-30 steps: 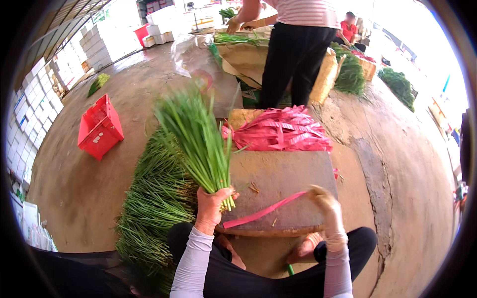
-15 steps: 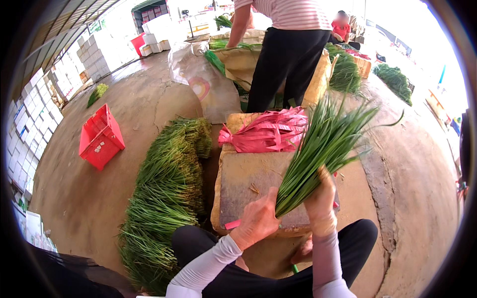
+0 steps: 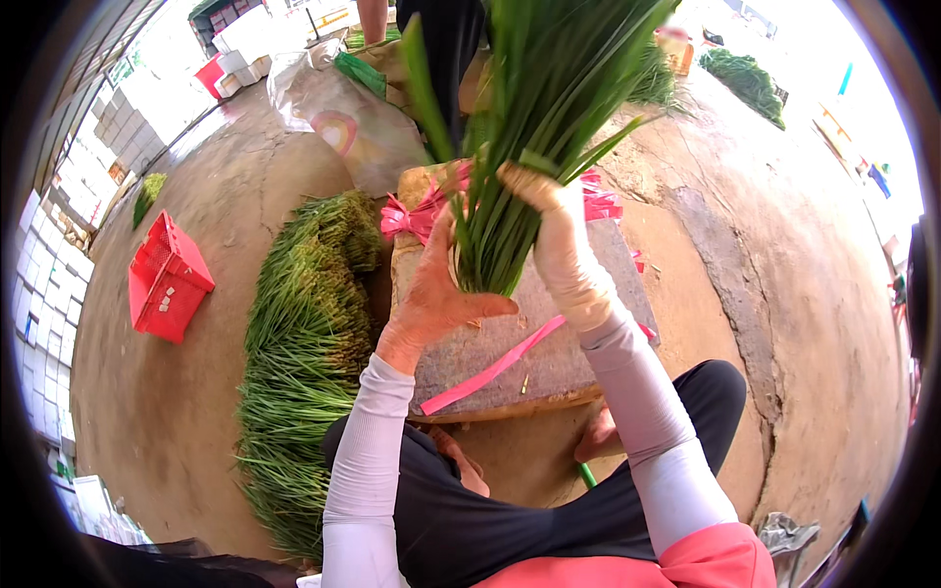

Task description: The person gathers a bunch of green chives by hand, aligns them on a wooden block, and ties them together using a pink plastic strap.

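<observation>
My right hand (image 3: 559,235) is closed round a bunch of long green chives (image 3: 510,216), held upright above a low board-topped block (image 3: 578,363). My left hand (image 3: 436,294) is at the bunch's lower left, its fingers stretched up along the stems and its thumb extended beneath their ends. A pink strip (image 3: 495,367) lies slantwise across the board. Behind the bunch, at the block's far end, is a bundle of pink strips (image 3: 417,218), partly hidden by the leaves. Left of the block lies a long heap of chives (image 3: 304,363).
A red plastic crate (image 3: 172,284) stands on the floor at the left. Ahead, another person's dark-trousered leg (image 3: 446,69) is beside a plastic sheet (image 3: 338,127). More greens (image 3: 745,83) lie at the far right. White boxes (image 3: 44,304) line the left.
The bunch has come left and more upright over the board. My left hand has gone from gripping the stem ends to spread fingers beside them. More of the pink strip shows.
</observation>
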{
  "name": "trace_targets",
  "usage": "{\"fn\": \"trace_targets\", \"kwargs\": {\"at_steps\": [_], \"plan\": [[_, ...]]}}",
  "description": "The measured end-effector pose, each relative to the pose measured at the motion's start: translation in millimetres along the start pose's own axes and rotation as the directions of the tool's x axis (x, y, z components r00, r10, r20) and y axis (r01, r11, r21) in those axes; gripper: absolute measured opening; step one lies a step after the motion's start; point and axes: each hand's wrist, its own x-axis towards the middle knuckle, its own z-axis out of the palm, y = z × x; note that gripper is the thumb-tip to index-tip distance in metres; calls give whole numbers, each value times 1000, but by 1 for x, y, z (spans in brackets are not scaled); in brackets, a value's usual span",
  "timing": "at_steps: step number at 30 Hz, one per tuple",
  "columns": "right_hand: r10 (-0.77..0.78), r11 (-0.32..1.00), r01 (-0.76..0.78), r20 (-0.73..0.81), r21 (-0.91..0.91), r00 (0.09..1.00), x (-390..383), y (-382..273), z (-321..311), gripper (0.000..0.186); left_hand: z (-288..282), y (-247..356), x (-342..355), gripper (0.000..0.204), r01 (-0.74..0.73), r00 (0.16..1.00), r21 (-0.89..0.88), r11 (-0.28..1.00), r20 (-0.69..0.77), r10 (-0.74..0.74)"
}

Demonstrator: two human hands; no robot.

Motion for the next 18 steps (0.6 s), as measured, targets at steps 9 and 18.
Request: {"fn": "trace_targets", "kwargs": {"at_steps": [9, 18], "plan": [[144, 987, -136, 87, -90, 986, 0, 44, 3, 37, -1, -40, 8, 88, 80, 979, 170, 982, -201, -44], [74, 997, -74, 150, -1, 986, -1, 26, 28, 44, -5, -31, 16, 70, -92, 957, 208, 974, -253, 144]]}}
